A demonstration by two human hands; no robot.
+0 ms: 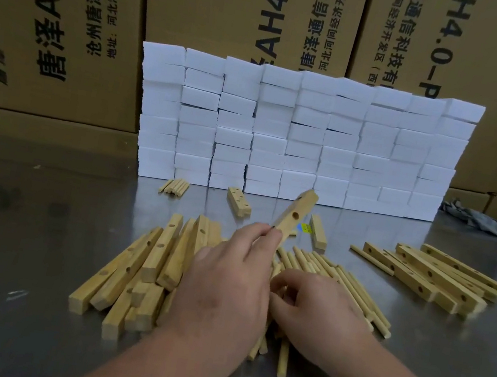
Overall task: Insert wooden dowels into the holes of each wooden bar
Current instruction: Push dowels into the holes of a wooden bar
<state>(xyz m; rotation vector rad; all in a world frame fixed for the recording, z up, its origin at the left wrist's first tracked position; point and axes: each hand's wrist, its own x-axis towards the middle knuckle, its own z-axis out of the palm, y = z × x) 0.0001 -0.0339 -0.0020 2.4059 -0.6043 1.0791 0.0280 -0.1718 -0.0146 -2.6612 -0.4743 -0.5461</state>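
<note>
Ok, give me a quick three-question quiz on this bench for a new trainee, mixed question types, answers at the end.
1. True or false: the left hand holds a bar lifted off the table.
2. Where are the right hand's fingers? A: in the dowels. B: on the white blocks. C: on a cardboard box.
3. Fill in: the loose pile of bars lies to the ___ of the left hand.

Key: 1 true; 2 A; 3 left.
</note>
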